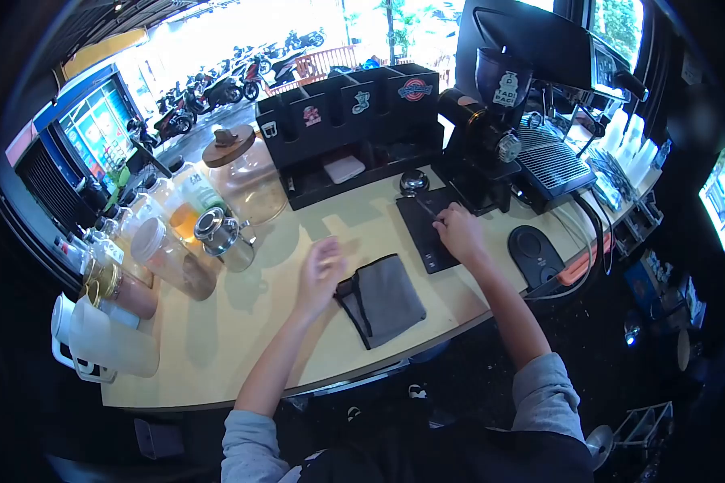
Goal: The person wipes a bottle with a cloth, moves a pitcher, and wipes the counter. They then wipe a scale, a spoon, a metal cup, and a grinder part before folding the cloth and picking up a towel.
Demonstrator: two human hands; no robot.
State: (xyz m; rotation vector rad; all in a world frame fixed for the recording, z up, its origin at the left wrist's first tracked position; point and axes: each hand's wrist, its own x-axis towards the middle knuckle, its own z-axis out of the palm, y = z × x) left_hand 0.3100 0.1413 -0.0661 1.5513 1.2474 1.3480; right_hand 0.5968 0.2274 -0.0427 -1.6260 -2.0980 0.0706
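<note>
My left hand [322, 272] hovers above the table, left of a folded grey cloth [391, 298] with a dark edge. Its fingers are slightly blurred and loosely apart, with nothing seen in them. My right hand [461, 233] is over a flat black slab [419, 233] with small light marks near its front edge, perhaps a scale. The fingers pinch a thin dark stick-like item [428, 208], whose kind I cannot make out. A round shiny metal piece [414, 183] sits just behind the slab.
A black coffee grinder [491, 121] and a black compartment organizer [350, 129] stand at the back. Left are a glass jar [246, 181], a metal-topped vessel [224, 237], several bottles and a plastic pitcher [117, 342]. A black two-ring pad [536, 256] lies right, near the table's edge.
</note>
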